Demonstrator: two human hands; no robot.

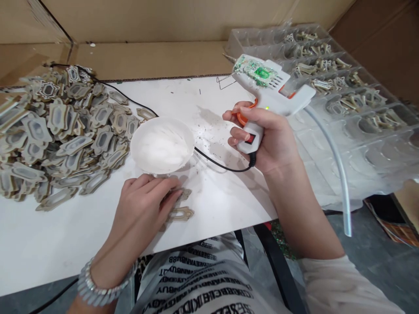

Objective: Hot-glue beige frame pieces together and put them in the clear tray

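I'm gripping the glue gun (266, 87) in my right hand (273, 135) and resting my left hand (144, 205) over a piece (186, 194) on the counter (225, 209), its hold hidden, seemingly midway, the tray (347, 168) holding many pieces while a big pile (73, 141) is waiting

Left hand (144, 203) low, back of hand uppermost, fingers bent forward, tips partly hidden; thumb stretched out below the index finger. Left forearm (114, 253) slants inward from lower left, wrist nearly in line with it. Right hand (273, 137) raised higher, fingers curled in a grip, thumb laid forward. Right forearm (304, 209) bare, running up and inward from lower right; hands well apart
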